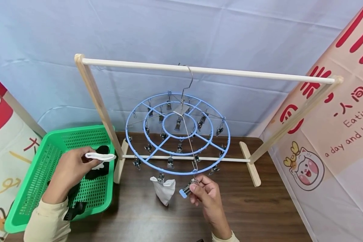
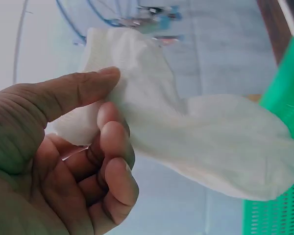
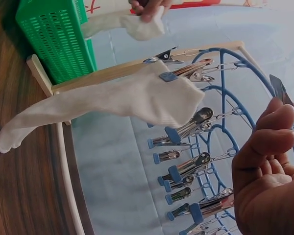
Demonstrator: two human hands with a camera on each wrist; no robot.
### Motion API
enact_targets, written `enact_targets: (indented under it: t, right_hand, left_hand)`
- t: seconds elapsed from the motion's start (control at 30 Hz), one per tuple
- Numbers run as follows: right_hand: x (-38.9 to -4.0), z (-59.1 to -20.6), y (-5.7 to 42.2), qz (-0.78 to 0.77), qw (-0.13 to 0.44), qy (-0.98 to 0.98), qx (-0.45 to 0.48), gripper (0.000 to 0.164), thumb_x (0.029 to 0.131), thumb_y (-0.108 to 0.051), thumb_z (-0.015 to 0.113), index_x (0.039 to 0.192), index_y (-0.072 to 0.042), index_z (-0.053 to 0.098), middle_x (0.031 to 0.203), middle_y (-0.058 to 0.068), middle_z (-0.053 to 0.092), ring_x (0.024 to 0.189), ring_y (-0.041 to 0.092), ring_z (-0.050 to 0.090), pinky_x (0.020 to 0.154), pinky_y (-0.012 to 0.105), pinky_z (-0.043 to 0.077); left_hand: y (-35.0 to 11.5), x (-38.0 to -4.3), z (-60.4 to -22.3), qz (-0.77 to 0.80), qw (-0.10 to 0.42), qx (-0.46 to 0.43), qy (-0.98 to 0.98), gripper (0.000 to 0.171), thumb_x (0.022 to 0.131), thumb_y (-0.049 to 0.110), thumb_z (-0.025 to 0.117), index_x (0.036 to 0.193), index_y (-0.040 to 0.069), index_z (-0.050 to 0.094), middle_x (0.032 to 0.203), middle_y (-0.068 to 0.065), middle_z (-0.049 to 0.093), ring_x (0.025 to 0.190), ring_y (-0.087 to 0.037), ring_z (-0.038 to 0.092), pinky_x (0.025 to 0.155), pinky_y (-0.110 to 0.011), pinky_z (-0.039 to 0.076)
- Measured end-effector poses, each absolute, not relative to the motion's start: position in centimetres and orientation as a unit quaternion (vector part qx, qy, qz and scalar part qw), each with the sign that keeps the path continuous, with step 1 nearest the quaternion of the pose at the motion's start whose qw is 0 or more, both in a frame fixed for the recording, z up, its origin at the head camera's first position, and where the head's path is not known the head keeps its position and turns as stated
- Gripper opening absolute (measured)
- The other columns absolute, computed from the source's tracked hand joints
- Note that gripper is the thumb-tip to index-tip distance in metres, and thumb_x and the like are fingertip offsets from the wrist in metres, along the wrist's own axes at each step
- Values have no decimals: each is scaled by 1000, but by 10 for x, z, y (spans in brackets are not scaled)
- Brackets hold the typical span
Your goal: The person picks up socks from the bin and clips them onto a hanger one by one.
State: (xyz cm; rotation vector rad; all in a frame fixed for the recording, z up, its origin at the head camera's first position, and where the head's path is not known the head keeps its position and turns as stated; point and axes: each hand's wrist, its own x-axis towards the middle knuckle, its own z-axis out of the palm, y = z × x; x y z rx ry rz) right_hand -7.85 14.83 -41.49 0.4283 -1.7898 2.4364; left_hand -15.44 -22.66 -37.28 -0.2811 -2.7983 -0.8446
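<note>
My left hand pinches a white sock by its cuff, thumb over fingers, beside the basket's right side. The foot of that sock droops toward the basket in the left wrist view. With my right hand I pinch a metal clip with a blue tip at the front rim of a round blue drying hanger. Just left of it, another white sock dangles by its cuff from a clip, toe down, fully seen in the right wrist view.
A green basket on the left holds dark items and something white. The hanger's hook hangs on the white bar of a wooden rack standing on the brown table. Several clips hang from the hanger's rings. Printed cloth flanks both sides.
</note>
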Motion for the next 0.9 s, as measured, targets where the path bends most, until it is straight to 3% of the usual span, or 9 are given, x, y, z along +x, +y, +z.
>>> enact_targets:
  t: [0.2, 0.4, 0.67, 0.9]
  right_hand:
    - [-77, -414, 148, 798, 42, -585, 136, 20, 91, 7, 47, 88, -9, 58, 68, -2, 61, 51, 4, 51, 41, 19, 36]
    - [-78, -413, 148, 799, 43, -582, 144, 20, 95, 4, 45, 90, -8, 60, 68, -1, 62, 52, 5, 52, 42, 19, 39]
    - [-79, -414, 146, 801, 59, -587, 107, 23, 100, -3, 45, 85, -9, 62, 63, -2, 60, 49, 4, 52, 42, 17, 41]
    - [-78, -416, 146, 789, 78, -602, 96, 23, 98, 0, 48, 85, -10, 65, 64, -1, 60, 49, 5, 52, 42, 18, 42]
  left_hand:
    - [-214, -132, -362, -277, 191, -120, -934, 13, 79, 11, 79, 87, 15, 69, 59, 8, 48, 50, -7, 36, 46, -27, 29]
    - [-201, -109, -351, -275, 242, -164, -916, 23, 73, 7, 83, 93, 13, 73, 71, 7, 60, 54, -3, 41, 46, -23, 32]
    - [-174, -81, -337, -279, 265, -203, -900, 20, 75, 10, 81, 89, 19, 71, 81, 15, 61, 63, -2, 49, 55, -15, 38]
    - [-159, -70, -338, -302, 237, -215, -898, 18, 79, 12, 79, 87, 25, 69, 95, 16, 56, 75, -3, 48, 56, -13, 36]
